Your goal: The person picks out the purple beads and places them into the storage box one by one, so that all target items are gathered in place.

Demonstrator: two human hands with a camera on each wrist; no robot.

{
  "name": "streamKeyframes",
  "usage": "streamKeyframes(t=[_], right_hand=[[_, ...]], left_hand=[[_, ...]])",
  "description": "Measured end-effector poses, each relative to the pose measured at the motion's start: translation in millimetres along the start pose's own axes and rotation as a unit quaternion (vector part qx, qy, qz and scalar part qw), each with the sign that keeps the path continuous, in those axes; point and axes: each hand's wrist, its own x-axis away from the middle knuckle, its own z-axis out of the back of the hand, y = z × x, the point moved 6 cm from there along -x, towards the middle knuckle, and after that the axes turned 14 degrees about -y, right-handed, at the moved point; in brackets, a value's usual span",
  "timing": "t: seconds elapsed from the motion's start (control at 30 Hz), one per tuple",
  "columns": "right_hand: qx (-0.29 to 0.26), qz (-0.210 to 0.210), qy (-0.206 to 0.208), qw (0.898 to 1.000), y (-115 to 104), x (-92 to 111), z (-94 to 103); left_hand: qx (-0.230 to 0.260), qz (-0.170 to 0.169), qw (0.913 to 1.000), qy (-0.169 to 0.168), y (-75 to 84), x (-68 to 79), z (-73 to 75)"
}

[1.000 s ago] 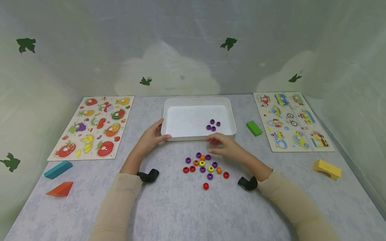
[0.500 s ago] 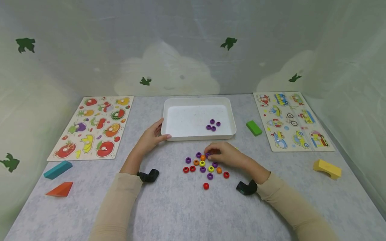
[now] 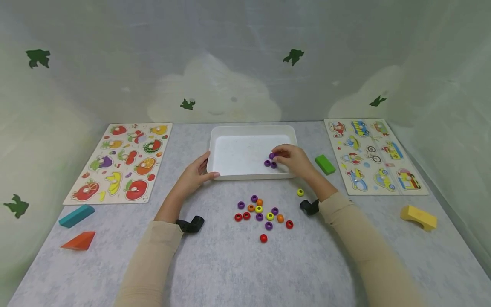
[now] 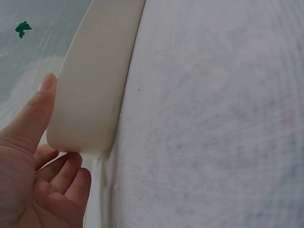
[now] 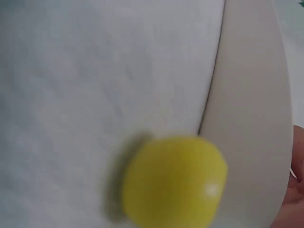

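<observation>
My left hand grips the near left corner of a white tray. In the left wrist view its thumb lies against the wall of the tray, and the other fingers bend at the end. Over the tray's right part, my right hand pinches a purple bead, mostly hidden by the fingertips. Purple beads lie right beside those fingertips on the tray floor. In the right wrist view only part of the right hand shows, behind the tray wall.
Several red, orange, yellow and purple beads lie in front of the tray. A yellow bead sits apart, under the right forearm. Picture boards flank the tray. Green, yellow, blue and orange blocks lie around.
My right hand went from the tray's front edge down to a purple bead on the table, then up over the tray. That bead has left the table. My left hand stayed on the corner.
</observation>
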Motion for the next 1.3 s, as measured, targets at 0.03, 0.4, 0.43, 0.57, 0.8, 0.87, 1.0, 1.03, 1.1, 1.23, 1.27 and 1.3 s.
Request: streamKeyframes(t=[0.03, 0.4, 0.43, 0.57, 0.8, 0.87, 1.0, 1.03, 1.1, 1.23, 1.27, 1.3], right_hand=[[0.010, -0.014, -0.001, 1.000, 3.3, -3.6, 1.6], [0.098, -0.082, -0.050, 0.990, 11.6, -22.6, -5.2], [0.105, -0.079, -0.053, 0.990, 11.0, -23.3, -6.3], [0.112, -0.080, -0.061, 0.989, 10.5, -23.5, -8.8], [0.075, -0.026, -0.045, 0.996, -4.2, -3.0, -4.7], [0.064, 0.010, -0.049, 0.997, -14.7, 9.5, -5.3], [0.036, 0.079, -0.069, 0.994, -30.8, 37.2, -14.7], [0.026, 0.093, -0.080, 0.992, -32.6, 43.7, -18.8], [0.010, 0.114, -0.111, 0.987, -33.0, 54.6, -28.7], [-0.012, 0.101, -0.192, 0.976, -24.1, 70.5, -50.0], [-0.013, 0.090, -0.208, 0.974, -20.7, 73.1, -54.7], [-0.013, 0.082, -0.221, 0.972, -17.8, 75.3, -58.7]], left_hand=[[0.001, 0.001, 1.0000, 0.000, 0.2, -0.3, -0.3], [-0.011, 0.010, 0.9999, 0.005, 1.8, 2.4, 1.1], [-0.012, 0.011, 0.9998, 0.006, 1.7, 2.6, 1.2], [-0.009, 0.009, 0.9999, 0.008, 1.1, 2.8, 0.8], [-0.008, 0.003, 1.0000, -0.002, 0.7, 1.9, -2.2], [-0.011, 0.005, 0.9999, -0.001, 0.5, 1.9, -2.1], [-0.015, 0.005, 0.9999, 0.001, 0.9, 1.6, -1.5], [-0.014, 0.004, 0.9999, 0.001, 1.1, 1.4, -1.5], [-0.012, 0.002, 0.9999, 0.001, 1.5, 1.4, -1.4], [-0.010, 0.002, 0.9999, 0.001, 1.3, 1.0, -1.6], [-0.011, 0.001, 0.9999, 0.001, 1.2, 1.1, -1.5], [-0.011, 0.002, 0.9999, 0.001, 1.0, 1.0, -1.5]])
